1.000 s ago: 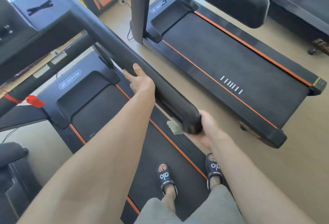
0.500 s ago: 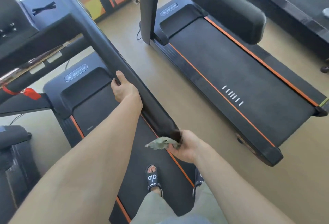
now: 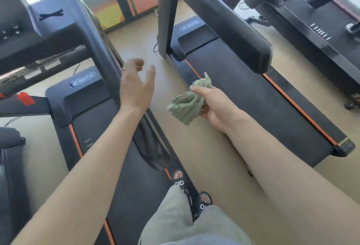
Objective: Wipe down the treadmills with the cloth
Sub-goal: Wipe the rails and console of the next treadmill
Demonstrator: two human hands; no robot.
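Observation:
My right hand (image 3: 218, 108) grips a crumpled green cloth (image 3: 188, 101) in the air, over the floor gap between two treadmills. My left hand (image 3: 136, 87) hangs free just right of the near treadmill's black handrail (image 3: 101, 53), fingers loose and blurred, holding nothing. I stand on the near treadmill's belt (image 3: 124, 176), black with orange stripes. The second treadmill (image 3: 243, 96) lies to the right, its padded handrail (image 3: 229, 20) just above and beyond the cloth.
A third treadmill (image 3: 319, 36) stands at the far right. The near treadmill's console (image 3: 17, 20) fills the upper left. Tan floor (image 3: 218, 166) runs between the machines. A power cable (image 3: 155, 47) lies by the second treadmill's front. My sandalled feet (image 3: 194, 196) are on the belt's right edge.
My left hand let go of the handrail and lifted to the right. My right hand pulled the cloth off the rail's end and raised it toward the second treadmill. The view swung right.

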